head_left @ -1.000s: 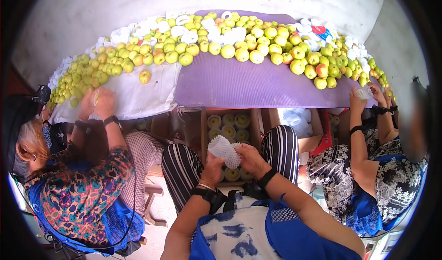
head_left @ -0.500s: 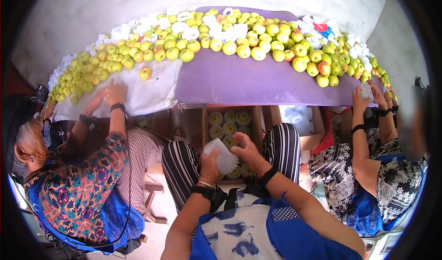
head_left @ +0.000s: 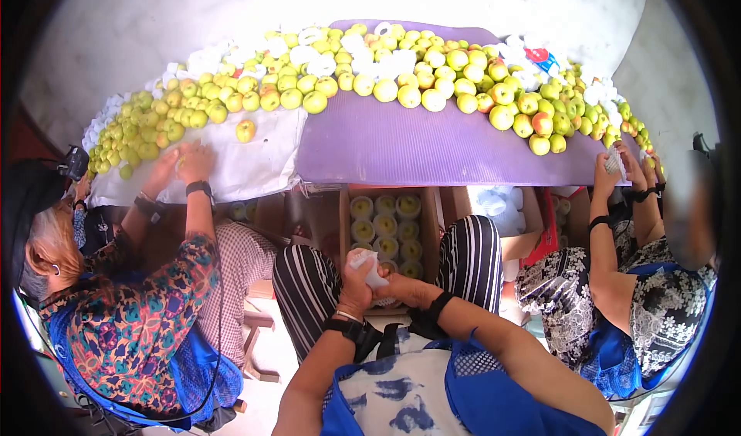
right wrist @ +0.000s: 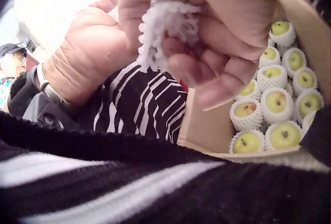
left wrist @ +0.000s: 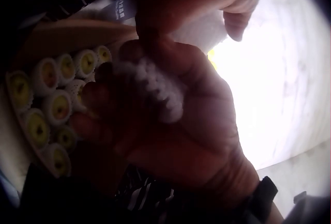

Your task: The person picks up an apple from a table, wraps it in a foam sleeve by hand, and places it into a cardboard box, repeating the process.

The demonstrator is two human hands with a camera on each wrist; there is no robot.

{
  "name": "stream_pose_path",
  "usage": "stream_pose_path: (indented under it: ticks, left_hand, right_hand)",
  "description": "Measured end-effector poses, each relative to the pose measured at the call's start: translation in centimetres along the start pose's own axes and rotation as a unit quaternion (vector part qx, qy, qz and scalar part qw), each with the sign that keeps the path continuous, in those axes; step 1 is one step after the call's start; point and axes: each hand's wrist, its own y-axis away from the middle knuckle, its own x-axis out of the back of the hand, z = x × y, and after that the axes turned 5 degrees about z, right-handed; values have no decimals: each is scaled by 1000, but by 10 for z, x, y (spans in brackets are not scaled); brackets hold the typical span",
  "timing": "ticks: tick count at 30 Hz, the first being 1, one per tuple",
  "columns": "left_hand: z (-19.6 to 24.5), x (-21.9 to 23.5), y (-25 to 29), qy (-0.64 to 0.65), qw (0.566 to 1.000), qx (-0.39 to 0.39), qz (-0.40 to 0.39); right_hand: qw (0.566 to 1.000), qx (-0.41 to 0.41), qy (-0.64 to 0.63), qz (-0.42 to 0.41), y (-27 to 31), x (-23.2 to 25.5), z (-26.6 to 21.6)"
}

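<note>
Just above the carton, a white foam net sleeve is held between my two hands in the head view. My left hand grips it from the left, thumb on top. Pinching its lower right side is my right hand, close against the left. In the right wrist view the ruffled open end of the sleeve pokes out between curled fingers. The left wrist view is dark, with the net lying in the left palm. Rows of sleeved apples fill the carton below.
Loose apples and white foam sleeves are heaped along the back of the table, which has a purple mat and a white cloth. Another carton holds whitish bundles. People sit close on both sides, their hands at the table edge.
The right hand left the sleeve, fingers spread, then came back to grip it beside the left hand. The sleeve went from spread out flat to bunched and mostly covered by the hands.
</note>
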Motion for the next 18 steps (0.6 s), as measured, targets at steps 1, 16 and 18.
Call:
stream_pose_path:
  ticks: [1, 16, 18]
  left_hand:
    - [1, -6, 3, -49, 998, -17, 25]
    - [14, -11, 6, 76, 996, -10, 45]
    - [13, -10, 7, 58, 998, 0, 8]
  right_hand:
    - [1000, 1, -10, 3, 0, -1, -1]
    - [869, 284, 354, 196, -32, -7, 35]
    - [872, 149, 415, 215, -31, -11, 27]
